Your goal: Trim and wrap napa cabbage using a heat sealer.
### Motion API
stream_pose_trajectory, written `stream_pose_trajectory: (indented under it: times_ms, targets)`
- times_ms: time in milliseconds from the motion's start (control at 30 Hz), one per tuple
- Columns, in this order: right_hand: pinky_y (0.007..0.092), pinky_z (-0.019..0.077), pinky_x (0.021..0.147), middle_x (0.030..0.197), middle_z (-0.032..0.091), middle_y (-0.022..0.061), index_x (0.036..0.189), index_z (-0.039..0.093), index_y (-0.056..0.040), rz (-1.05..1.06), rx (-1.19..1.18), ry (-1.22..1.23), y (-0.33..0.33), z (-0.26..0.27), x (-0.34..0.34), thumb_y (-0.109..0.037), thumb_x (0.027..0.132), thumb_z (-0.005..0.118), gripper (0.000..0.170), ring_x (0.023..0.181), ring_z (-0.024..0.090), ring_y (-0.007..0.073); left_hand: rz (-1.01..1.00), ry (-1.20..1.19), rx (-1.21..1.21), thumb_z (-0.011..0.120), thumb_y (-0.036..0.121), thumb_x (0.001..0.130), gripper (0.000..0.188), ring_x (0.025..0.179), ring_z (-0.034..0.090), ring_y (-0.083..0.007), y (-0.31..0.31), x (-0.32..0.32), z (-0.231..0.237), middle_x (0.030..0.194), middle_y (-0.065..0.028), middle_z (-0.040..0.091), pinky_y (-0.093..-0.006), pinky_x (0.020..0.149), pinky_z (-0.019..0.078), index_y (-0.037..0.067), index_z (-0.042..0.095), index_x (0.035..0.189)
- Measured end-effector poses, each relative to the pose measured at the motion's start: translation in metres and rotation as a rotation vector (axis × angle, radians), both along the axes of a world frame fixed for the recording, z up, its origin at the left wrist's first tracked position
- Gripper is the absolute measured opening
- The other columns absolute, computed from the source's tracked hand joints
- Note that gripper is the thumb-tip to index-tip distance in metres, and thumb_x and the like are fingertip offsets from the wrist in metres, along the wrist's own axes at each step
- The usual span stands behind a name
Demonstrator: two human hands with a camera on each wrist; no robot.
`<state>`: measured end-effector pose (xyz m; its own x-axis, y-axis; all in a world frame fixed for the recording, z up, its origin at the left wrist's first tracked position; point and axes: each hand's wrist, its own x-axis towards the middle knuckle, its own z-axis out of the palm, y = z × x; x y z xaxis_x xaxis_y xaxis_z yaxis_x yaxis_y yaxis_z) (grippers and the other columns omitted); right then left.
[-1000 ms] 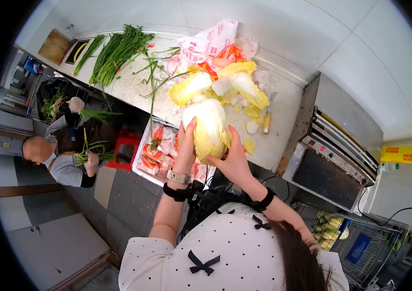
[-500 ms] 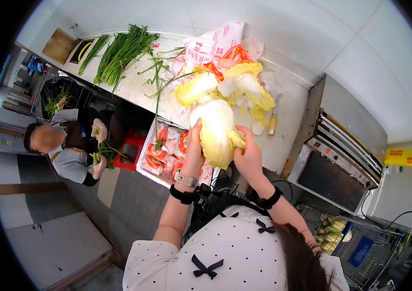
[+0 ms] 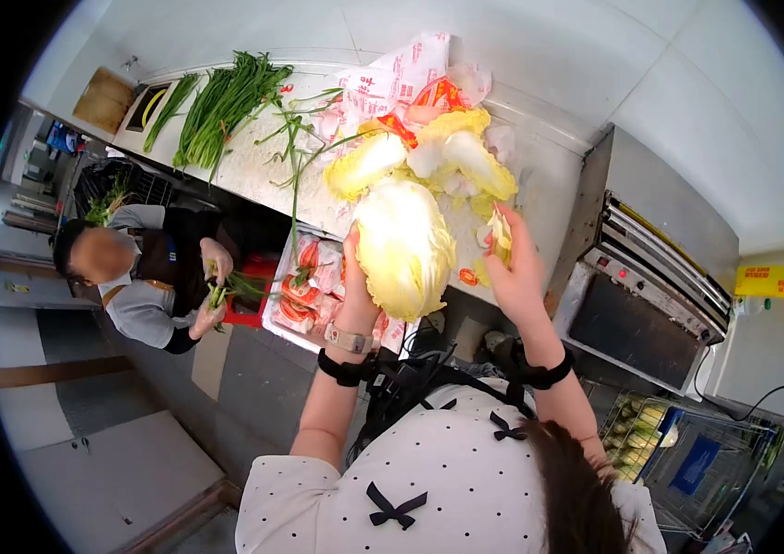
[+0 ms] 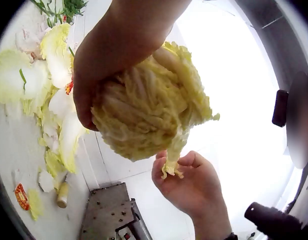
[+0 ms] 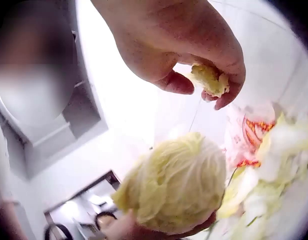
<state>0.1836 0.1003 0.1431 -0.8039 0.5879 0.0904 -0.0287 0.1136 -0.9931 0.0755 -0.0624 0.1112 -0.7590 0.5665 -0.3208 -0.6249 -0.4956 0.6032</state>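
Leaf (image 3: 501, 236) just pulled off cabbage (image 3: 404, 249), likely one layer barer. Right hand (image 3: 519, 277), now apart, pinches leaf in bent fingers; left hand (image 3: 358, 294) grips cabbage, fingers curled, by counter (image 3: 244, 185) edge.

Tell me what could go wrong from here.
1. The left hand alone supports the napa cabbage, apparently out past the counter edge; it could slip and fall, perhaps into the white box of packets.
2. The right hand pinches a small leaf piece; it might drop or shed bits.
3. A wooden handle lies near loose cabbage leaves; more leaves could hide it.
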Motion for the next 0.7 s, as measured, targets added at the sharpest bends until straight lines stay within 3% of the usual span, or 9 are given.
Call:
stream_pose_trajectory:
  times_ms: [100,200,267,367,467,533,600,700]
  targets:
    - [0.0308,0.0454,0.071,0.106,0.051,0.0122,0.130,0.037,-0.0049,0.174,-0.343,-0.175,0.017,-0.022,-0.006,-0.011,0.084,0.051,0.049,0.088,0.051,0.0142,-0.050,-0.056,0.196,0.032,0.052,0.090,0.062,0.112,0.050,-0.0281,-0.001,-0.010,-0.011,0.128,-0.0131,0.047,-0.0422,0.095,0.0416,0.007,0.037,0.132]
    - [0.0349,0.0452,0.077,0.117,0.047,0.0161,0.131,0.036,-0.0048,0.392,-0.115,-0.422,0.043,-0.030,-0.049,-0.021,0.085,0.055,0.053,0.097,0.051,0.0199,-0.068,-0.125,0.273,0.031,0.055,0.088,0.065,0.115,0.048,-0.0304,-0.003,-0.016,-0.012,0.130,-0.0138,0.044,-0.0447,0.097,0.0395,0.008,0.034,0.134]
    - [0.0380,0.0428,0.085,0.118,0.048,0.0199,0.132,0.036,-0.0041,-0.126,0.687,0.037,0.036,-0.036,-0.091,-0.027,0.085,0.057,0.056,0.104,0.050,0.0255,-0.069,-0.154,0.275,0.031,0.057,0.087,0.068,0.116,0.046,-0.0315,-0.005,-0.017,-0.009,0.131,-0.0144,0.043,-0.0459,0.098,0.0387,0.009,0.032,0.136]
    - [0.0395,0.0395,0.091,0.115,0.051,0.0211,0.124,0.043,-0.0023,-0.331,1.220,-0.114,0.023,0.031,-0.092,-0.027,0.082,0.061,0.052,0.107,0.050,0.0322,-0.074,-0.156,0.317,0.031,0.057,0.087,0.069,0.116,0.046,-0.0313,-0.005,-0.018,-0.004,0.131,-0.0141,0.043,-0.0460,0.098,0.0384,0.009,0.032,0.136]
    - [0.0383,0.0419,0.085,0.108,0.053,0.0178,0.108,0.053,-0.0020,0.034,0.571,0.184,-0.002,0.024,-0.058,-0.022,0.078,0.065,0.038,0.101,0.051,0.0325,-0.020,-0.123,0.270,0.030,0.058,0.087,0.069,0.116,0.046,-0.0306,-0.008,-0.018,-0.006,0.131,-0.0136,0.043,-0.0449,0.098,0.0387,0.008,0.032,0.135]
    - [0.0372,0.0436,0.077,0.098,0.055,0.0140,0.091,0.055,-0.0025,0.122,0.474,0.087,-0.029,0.013,-0.029,-0.018,0.072,0.070,0.028,0.092,0.053,0.0308,0.074,-0.038,0.099,0.030,0.058,0.087,0.069,0.116,0.046,-0.0297,-0.010,-0.011,-0.002,0.131,-0.0132,0.044,-0.0437,0.097,0.0392,0.008,0.032,0.135]
    - [0.0352,0.0434,0.069,0.087,0.054,0.0114,0.084,0.055,-0.0035,0.148,0.300,0.059,-0.051,0.008,-0.020,-0.017,0.069,0.072,0.026,0.081,0.053,0.0277,0.179,0.004,0.021,0.031,0.058,0.087,0.069,0.116,0.046,-0.0287,-0.013,-0.008,-0.005,0.131,-0.0128,0.043,-0.0423,0.097,0.0396,0.008,0.032,0.135]
    - [0.0334,0.0427,0.065,0.082,0.051,0.0095,0.082,0.053,-0.0048,0.068,0.447,0.077,-0.058,0.007,-0.020,-0.017,0.066,0.075,0.030,0.076,0.051,0.0263,0.289,0.098,-0.084,0.031,0.056,0.087,0.068,0.117,0.046,-0.0274,-0.010,-0.006,0.002,0.131,-0.0122,0.043,-0.0405,0.096,0.0399,0.008,0.032,0.134]
